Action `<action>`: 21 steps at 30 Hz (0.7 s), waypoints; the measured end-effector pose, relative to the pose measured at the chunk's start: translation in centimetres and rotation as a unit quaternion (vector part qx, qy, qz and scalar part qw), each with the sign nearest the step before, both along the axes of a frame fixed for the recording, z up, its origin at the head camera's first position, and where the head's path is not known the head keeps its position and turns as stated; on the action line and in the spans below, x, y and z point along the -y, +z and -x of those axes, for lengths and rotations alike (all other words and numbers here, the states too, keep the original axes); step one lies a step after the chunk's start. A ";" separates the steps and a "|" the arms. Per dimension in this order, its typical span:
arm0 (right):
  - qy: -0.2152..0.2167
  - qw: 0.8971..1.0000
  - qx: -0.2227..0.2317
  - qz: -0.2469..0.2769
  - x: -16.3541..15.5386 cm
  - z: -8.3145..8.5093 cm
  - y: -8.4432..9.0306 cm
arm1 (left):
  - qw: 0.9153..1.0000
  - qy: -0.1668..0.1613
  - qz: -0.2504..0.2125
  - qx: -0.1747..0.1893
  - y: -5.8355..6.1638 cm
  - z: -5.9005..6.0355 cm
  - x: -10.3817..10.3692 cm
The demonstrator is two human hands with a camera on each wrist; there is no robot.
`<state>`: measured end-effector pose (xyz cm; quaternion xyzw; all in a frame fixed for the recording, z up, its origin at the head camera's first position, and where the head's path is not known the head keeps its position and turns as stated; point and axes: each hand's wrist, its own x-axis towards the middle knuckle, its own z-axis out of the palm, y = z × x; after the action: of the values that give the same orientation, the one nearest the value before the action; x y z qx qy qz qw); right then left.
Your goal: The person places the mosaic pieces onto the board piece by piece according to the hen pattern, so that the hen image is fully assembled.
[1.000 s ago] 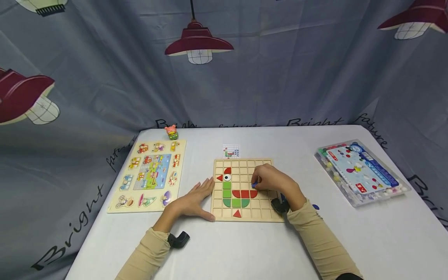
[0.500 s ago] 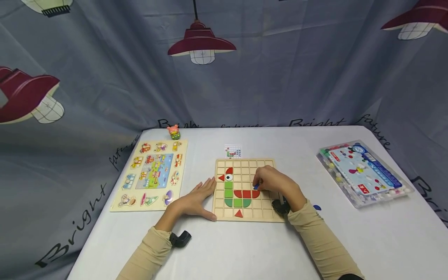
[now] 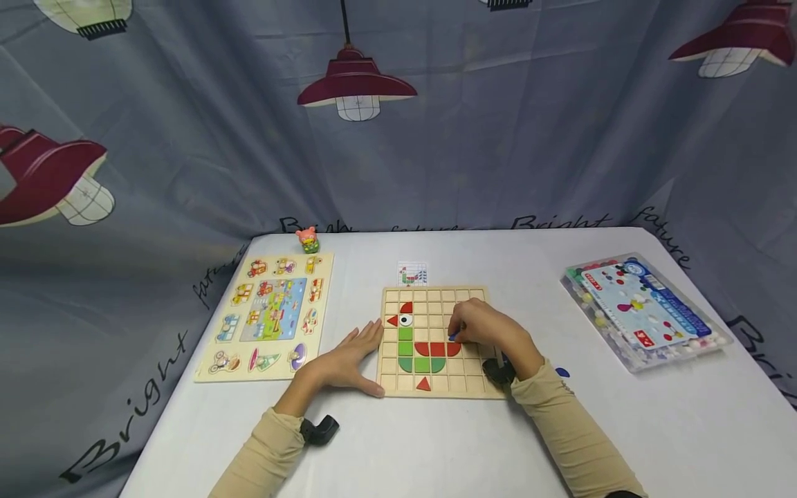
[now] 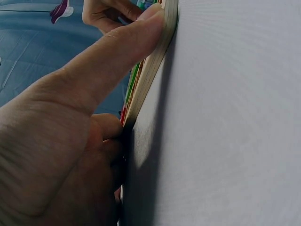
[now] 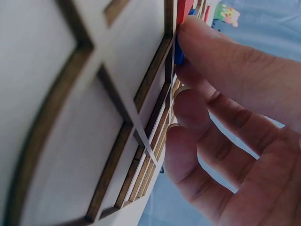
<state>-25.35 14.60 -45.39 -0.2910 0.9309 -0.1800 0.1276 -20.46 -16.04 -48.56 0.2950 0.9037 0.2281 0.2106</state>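
While hands (image 3: 346, 357) (image 3: 482, 324) touch board (image 3: 467, 384) and blue piece (image 5: 178, 52), the backdrop (image 3: 473, 166) reads "Bright".

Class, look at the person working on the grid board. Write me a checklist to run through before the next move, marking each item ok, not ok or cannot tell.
1. Left hand touching the board: ok, at its left edge.
2. Right hand has a grip on the blue piece: ok, pinched.
3. Blue piece seated flat in a cell: cannot tell, fingers hide it.
4. Pattern card uncovered: ok, behind the board.
5. Second blue piece on the board: not ok, it lies on the table.
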 end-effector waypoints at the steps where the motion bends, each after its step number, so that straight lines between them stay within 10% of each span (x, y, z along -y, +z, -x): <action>1: 0.000 1.000 0.000 0.000 0.0 0.0 0.0 | 1.000 0.001 -0.001 0.001 0.0 0.0 0.0; 21: -0.018 0.999 0.017 0.038 -0.8 -0.1 0.6 | 1.000 0.001 -0.003 0.000 0.1 -0.1 0.0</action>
<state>-25.23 15.44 -44.80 -0.2754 0.9262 -0.2229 0.1290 -20.34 -16.07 -48.50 0.2947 0.9032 0.2313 0.2094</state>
